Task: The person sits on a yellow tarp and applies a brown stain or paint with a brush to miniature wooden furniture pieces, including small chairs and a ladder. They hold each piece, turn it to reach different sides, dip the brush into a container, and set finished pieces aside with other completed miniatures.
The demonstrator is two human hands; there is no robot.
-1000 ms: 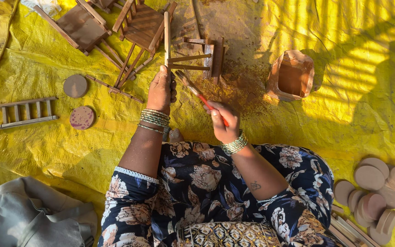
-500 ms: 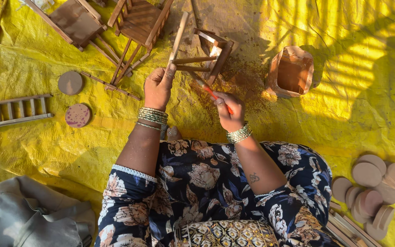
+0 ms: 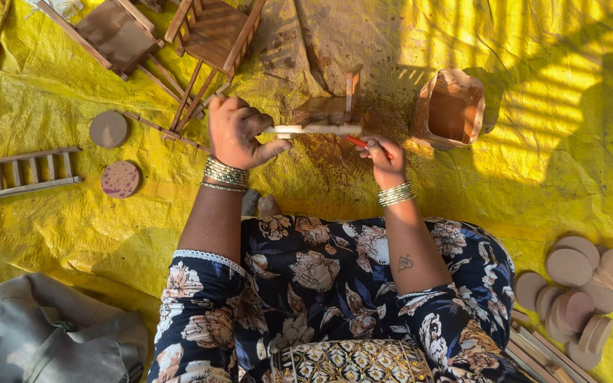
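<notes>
My left hand (image 3: 239, 133) grips the pale end of a small wooden frame piece (image 3: 324, 117), holding it level above a brown-stained patch of the yellow sheet (image 3: 51, 234). My right hand (image 3: 384, 157) is closed on a red-handled brush (image 3: 357, 142) whose tip meets the underside of the frame piece. Both wrists carry several metal bangles. An open brown paper bag (image 3: 454, 108) with brown powder or paint inside stands just right of the frame piece.
Two brown-painted miniature wooden cots (image 3: 172, 35) lie at the top left. A small ladder-like rail (image 3: 30, 172) and two wooden discs (image 3: 115, 152) lie at the left. Several round wooden discs (image 3: 583, 280) and sticks are piled at the bottom right. A grey cloth (image 3: 44, 340) lies at the bottom left.
My left hand has turned the frame piece from upright to lying level and shifted its grip to the pale end. My right hand with the brush has moved up under it.
</notes>
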